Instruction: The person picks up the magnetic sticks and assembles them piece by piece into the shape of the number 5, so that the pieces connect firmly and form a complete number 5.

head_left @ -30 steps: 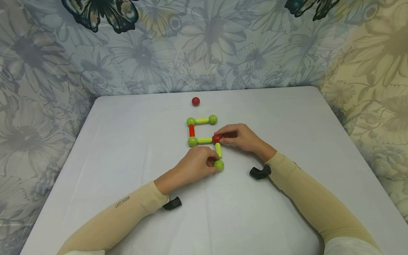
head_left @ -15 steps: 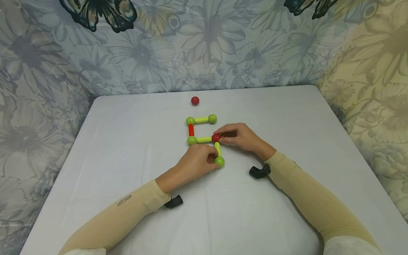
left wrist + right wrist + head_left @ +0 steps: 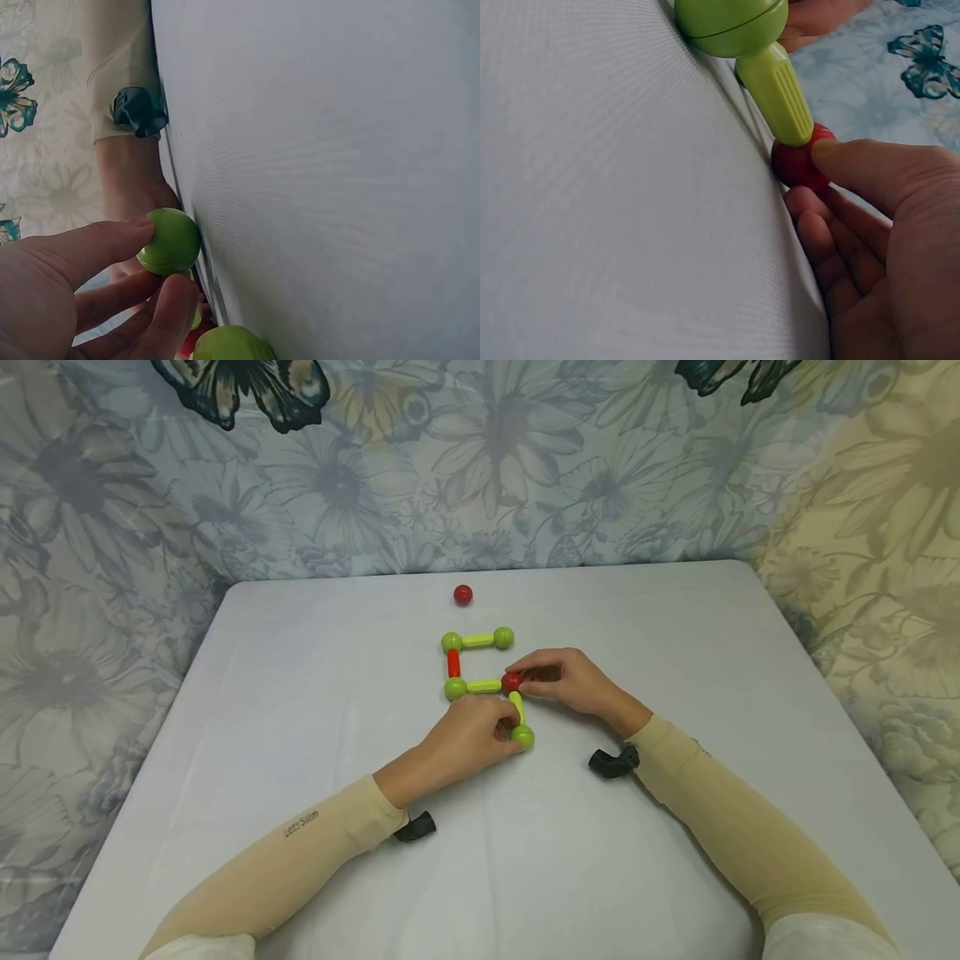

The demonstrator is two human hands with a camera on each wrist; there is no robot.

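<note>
Green and red balls joined by short rods form a zigzag chain on the table. My left hand pinches the nearest green ball, its thumb and fingertips on either side. A yellow-green rod runs from that ball to a red ball, which my right hand pinches between thumb and fingers. Leftward from the red ball, another yellow-green rod reaches a corner green ball. A red rod then leads to a far green ball, and a last rod to the end ball.
A loose red ball lies near the back edge of the white-covered table. Flowered fabric hangs behind and beside the table. A black device juts from the right sleeve, and a similar one from the left.
My left hand has pushed the nearest green ball away from me, closing it onto the rod's end. The gap seen between them earlier is gone. My right hand stays on the red ball.
</note>
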